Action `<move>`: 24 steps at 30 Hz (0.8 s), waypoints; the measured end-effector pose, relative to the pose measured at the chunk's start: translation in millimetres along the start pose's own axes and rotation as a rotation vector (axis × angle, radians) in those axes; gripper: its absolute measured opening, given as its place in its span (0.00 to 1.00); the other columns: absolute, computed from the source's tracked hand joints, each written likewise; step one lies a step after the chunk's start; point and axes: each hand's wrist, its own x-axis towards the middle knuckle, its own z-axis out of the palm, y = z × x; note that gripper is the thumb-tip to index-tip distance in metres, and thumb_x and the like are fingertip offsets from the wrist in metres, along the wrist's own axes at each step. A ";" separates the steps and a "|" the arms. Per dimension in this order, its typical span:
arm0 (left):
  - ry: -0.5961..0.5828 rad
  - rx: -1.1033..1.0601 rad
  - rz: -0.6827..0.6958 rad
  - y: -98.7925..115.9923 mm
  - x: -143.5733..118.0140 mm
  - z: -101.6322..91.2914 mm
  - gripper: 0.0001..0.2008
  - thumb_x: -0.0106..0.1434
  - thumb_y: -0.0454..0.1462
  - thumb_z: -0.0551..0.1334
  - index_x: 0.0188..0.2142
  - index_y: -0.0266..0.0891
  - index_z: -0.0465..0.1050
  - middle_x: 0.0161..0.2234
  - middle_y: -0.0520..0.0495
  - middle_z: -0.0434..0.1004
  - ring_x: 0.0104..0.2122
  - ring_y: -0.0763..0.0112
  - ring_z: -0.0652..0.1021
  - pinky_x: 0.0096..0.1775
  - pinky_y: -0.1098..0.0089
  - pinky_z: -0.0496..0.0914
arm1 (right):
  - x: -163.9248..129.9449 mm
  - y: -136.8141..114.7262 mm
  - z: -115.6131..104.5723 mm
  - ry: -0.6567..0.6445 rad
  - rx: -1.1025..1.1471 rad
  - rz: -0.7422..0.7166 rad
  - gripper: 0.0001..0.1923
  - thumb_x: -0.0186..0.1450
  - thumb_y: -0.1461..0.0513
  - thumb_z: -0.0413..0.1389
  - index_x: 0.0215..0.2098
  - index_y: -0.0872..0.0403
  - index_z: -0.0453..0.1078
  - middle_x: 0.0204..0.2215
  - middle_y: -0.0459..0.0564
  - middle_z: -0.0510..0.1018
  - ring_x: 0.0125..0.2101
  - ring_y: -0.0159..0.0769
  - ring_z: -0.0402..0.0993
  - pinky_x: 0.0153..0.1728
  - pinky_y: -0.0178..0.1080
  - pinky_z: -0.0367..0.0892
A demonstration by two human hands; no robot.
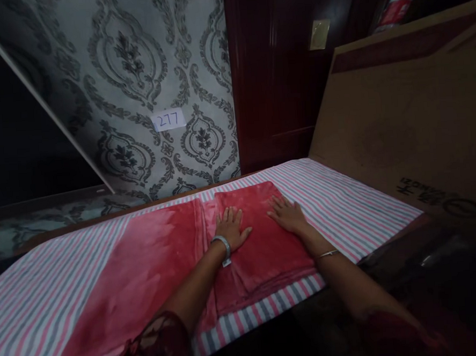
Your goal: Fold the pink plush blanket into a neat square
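While both palms lay flat on it, the folded red cloth (262, 241) sat at the lower middle of the frame, on the striped sheet (344, 203) that covered the bench (386, 233), with its near edge close to the bench's front edge. The left hand (231, 229) pressed on the fold's left part, fingers (232, 216) spread wide and gripping nothing; the right hand (286, 213) pressed on the upper right part, its fingers likewise splayed and flat. A second spread of the same red fabric (139, 280) reached away toward the lower left, touching the folded stack along its left side; whether it was one piece with it I could not tell.

The cloth looked plush and soft, like velvet or fleece, so it probably weighed little and would sag at once if lifted by one point. Its nap seemed likely to cling to the sheet, not slide over it. The layered edges at the near side looked the best places to take hold, pinching all layers together at two corners so the fold kept its shape. Nothing about it looked fragile.

At the upper middle a paper label (169, 119) hung on the patterned wall, and a cardboard sheet (412, 119) leaned at the right.
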 end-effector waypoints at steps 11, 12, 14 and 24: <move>-0.022 -0.077 -0.063 12.2 32.8 -42.2 0.32 0.70 0.47 0.48 0.69 0.36 0.54 0.69 0.34 0.54 0.67 0.52 0.59 0.64 0.44 0.55 | 46.1 2.3 -53.7 0.040 0.014 0.069 0.29 0.75 0.58 0.36 0.73 0.54 0.46 0.71 0.57 0.45 0.69 0.48 0.41 0.64 0.58 0.49; 0.015 -0.072 -0.057 11.3 42.9 -45.9 0.30 0.70 0.44 0.47 0.69 0.35 0.54 0.70 0.34 0.53 0.68 0.54 0.58 0.64 0.45 0.54 | 54.1 -13.6 -55.5 0.045 0.014 -0.006 0.28 0.75 0.59 0.38 0.72 0.51 0.47 0.71 0.54 0.45 0.69 0.48 0.40 0.65 0.58 0.47; 0.047 -0.028 -0.045 5.3 61.9 -45.3 0.31 0.69 0.42 0.48 0.69 0.34 0.52 0.71 0.36 0.47 0.70 0.55 0.51 0.66 0.44 0.49 | 66.2 -45.3 -51.9 0.048 0.016 -0.158 0.28 0.74 0.60 0.41 0.71 0.47 0.50 0.71 0.50 0.47 0.70 0.46 0.40 0.66 0.58 0.44; -0.007 0.036 -0.134 -30.9 83.7 2.7 0.35 0.71 0.50 0.44 0.71 0.33 0.48 0.72 0.36 0.44 0.70 0.52 0.49 0.65 0.41 0.47 | 93.8 -28.5 0.1 0.019 0.062 -0.198 0.30 0.75 0.50 0.43 0.72 0.48 0.49 0.71 0.48 0.46 0.70 0.48 0.37 0.68 0.58 0.35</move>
